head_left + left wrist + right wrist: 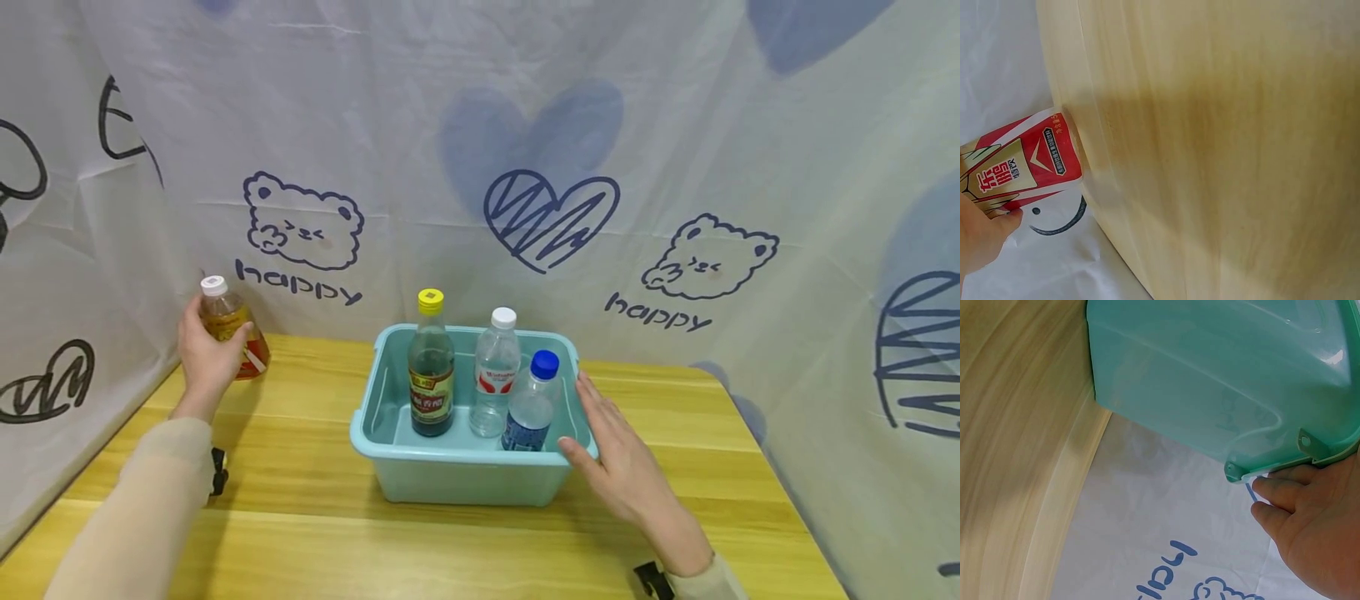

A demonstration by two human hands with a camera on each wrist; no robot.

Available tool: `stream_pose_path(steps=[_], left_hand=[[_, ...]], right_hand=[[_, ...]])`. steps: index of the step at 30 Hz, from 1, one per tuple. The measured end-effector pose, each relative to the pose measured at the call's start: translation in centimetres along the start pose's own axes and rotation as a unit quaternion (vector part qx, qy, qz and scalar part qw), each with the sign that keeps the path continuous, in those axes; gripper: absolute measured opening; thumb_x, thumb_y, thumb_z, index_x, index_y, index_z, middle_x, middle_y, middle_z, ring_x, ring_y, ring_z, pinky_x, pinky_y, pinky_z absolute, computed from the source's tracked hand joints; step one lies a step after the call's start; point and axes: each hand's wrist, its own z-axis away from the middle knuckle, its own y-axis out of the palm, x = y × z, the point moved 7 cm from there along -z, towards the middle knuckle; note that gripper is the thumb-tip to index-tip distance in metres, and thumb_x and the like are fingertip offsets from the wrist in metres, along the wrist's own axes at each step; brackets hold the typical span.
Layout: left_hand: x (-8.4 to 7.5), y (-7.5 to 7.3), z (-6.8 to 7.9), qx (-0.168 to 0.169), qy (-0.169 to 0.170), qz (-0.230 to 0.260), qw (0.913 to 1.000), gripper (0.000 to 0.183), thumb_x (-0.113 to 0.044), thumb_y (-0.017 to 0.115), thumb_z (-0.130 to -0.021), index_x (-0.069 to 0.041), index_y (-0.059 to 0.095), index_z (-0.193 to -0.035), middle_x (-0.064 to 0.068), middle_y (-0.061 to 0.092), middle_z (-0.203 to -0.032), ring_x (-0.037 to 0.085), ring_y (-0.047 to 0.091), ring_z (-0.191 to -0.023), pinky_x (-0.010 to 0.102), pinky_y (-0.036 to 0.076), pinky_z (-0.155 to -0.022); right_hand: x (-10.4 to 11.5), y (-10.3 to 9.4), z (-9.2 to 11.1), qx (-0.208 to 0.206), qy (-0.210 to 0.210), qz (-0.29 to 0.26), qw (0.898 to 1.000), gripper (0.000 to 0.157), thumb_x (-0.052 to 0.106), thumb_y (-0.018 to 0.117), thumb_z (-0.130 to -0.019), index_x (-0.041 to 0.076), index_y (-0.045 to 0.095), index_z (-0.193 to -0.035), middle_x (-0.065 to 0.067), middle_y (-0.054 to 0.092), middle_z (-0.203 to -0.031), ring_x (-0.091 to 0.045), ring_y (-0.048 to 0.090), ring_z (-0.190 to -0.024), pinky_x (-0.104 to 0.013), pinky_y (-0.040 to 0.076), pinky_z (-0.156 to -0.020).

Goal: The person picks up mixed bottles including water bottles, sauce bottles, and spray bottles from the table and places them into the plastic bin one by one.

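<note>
My left hand [210, 354] grips a bottle of amber drink [243, 337] with a white cap at the table's far left corner. Its red and gold label [1044, 156] faces the left wrist camera, its base close over the wood. On the right rim of a light blue plastic tub [480, 483] rests my right hand [618, 450], fingers fairly straight along the edge. Inside the tub stand a dark sauce bottle [431, 392] with a yellow cap, a clear water bottle [495, 379] with a white cap, and a blue-capped bottle [531, 412] leaning slightly.
The tub sits mid-table on a light wooden table [300, 533]. A pale cloth [420, 167] printed with hearts and bears hangs behind and along both sides, right against the table's far edge.
</note>
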Motion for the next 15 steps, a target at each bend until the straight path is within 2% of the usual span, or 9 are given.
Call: stream_pose_path(steps=[8, 15], left_hand=[[-0.4, -0.1, 0.7, -0.009, 0.001, 0.024, 0.9997, 0.079, -0.034, 0.064, -0.089, -0.023, 0.016, -0.151, 0.01, 0.026, -0.152, 0.028, 0.026, -0.138, 0.044, 0.021, -0.115], [-0.5, -0.4, 1.8, -0.016, -0.013, 0.045, 0.9988, 0.08, -0.04, 0.065, -0.087, -0.034, 0.015, -0.15, 0.006, 0.025, -0.152, 0.026, 0.027, -0.138, 0.045, 0.025, -0.113]], right_hand=[[0.0, -0.1, 0.0, 0.001, 0.004, -0.002, 1.0, 0.07, 0.039, 0.049, -0.097, 0.01, 0.017, -0.152, 0.0, 0.01, -0.158, -0.025, 0.023, -0.142, -0.048, 0.024, -0.113], [0.1, -0.1, 0.0, 0.001, 0.004, -0.006, 1.0, 0.07, 0.039, 0.049, -0.097, 0.01, 0.016, -0.152, 0.0, 0.011, -0.158, -0.028, 0.024, -0.141, -0.05, 0.025, -0.112]])
